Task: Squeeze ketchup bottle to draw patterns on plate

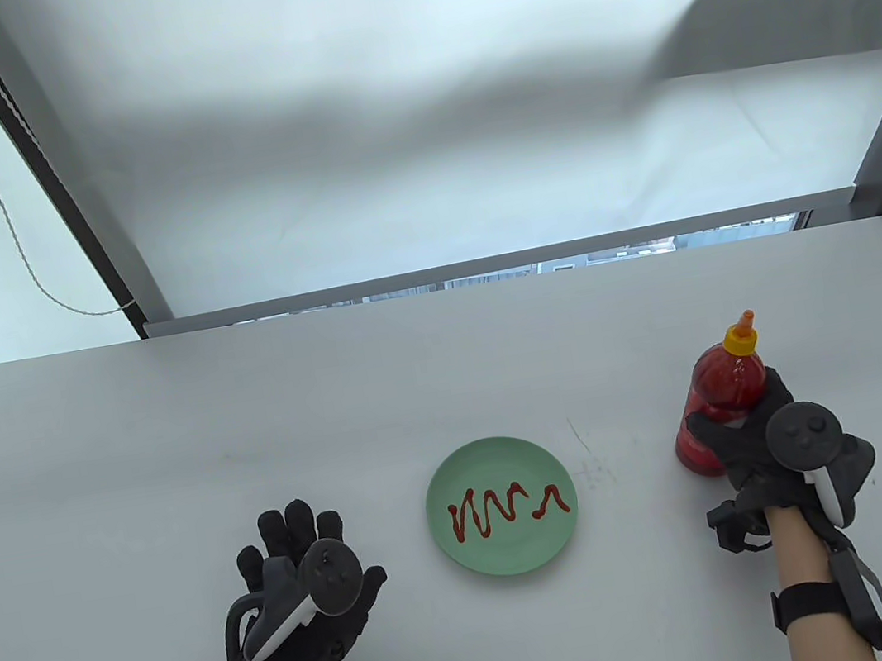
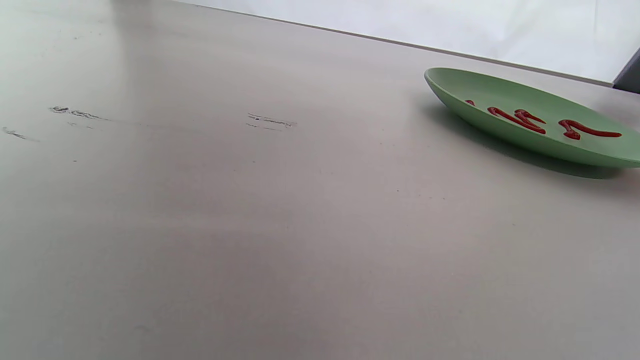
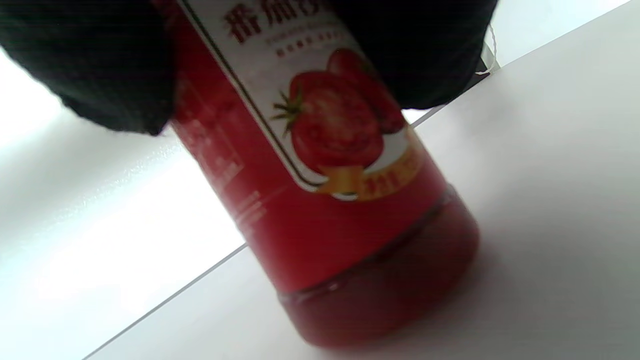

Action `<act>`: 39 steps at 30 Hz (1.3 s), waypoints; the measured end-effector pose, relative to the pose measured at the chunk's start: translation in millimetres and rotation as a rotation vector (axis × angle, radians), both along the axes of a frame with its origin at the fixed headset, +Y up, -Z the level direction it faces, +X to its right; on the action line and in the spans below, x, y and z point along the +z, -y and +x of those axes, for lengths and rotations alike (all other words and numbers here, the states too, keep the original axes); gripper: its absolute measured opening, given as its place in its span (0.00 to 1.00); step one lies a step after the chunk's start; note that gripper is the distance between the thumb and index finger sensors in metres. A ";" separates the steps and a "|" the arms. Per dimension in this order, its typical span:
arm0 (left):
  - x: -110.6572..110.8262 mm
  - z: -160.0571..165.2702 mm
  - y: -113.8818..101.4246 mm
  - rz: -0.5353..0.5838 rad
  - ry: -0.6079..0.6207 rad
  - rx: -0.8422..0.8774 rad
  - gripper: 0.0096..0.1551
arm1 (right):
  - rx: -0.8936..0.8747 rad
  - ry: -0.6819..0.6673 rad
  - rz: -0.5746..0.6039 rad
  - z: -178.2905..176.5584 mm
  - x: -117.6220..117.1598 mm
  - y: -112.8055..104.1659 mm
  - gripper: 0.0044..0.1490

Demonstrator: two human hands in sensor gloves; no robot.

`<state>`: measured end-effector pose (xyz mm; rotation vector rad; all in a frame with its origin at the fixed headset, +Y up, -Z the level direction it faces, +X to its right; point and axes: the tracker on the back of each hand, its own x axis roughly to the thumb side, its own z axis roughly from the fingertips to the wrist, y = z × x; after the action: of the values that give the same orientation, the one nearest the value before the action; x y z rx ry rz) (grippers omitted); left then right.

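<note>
A green plate (image 1: 476, 551) lies on the table's near middle with a red ketchup zigzag (image 1: 507, 507) across it. It also shows at the right of the left wrist view (image 2: 500, 132). The red ketchup bottle (image 1: 722, 386) with a yellow-orange nozzle cap (image 1: 743, 335) stands upright on the table right of the plate. My right hand (image 1: 747, 437) grips its body; in the right wrist view the gloved fingers (image 3: 100, 65) wrap the bottle (image 3: 340, 215) above its base. My left hand (image 1: 302, 562) rests flat on the table left of the plate, fingers spread, holding nothing.
The grey table (image 1: 174, 440) carries faint scuff marks (image 1: 591, 457) between plate and bottle. Its far edge runs along a window frame (image 1: 482, 270).
</note>
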<state>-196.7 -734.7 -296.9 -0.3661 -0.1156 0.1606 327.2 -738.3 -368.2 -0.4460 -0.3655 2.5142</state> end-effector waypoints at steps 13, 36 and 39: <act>9.2 -6.8 -8.1 0.040 -0.072 -0.004 0.51 | 0.319 0.017 -0.041 -32.7 73.6 -51.7 0.70; 16.4 -2.7 -20.4 0.104 -0.040 -0.046 0.50 | 0.502 -0.409 -0.152 -71.7 129.8 -18.2 0.63; 15.6 -4.1 -19.2 0.110 -0.033 -0.025 0.50 | 0.499 -0.409 -0.168 -71.7 128.3 -15.9 0.63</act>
<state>-200.8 -715.5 -281.3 -0.2553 -0.0870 0.1350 255.5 -722.4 -240.0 0.1264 -0.1115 3.0446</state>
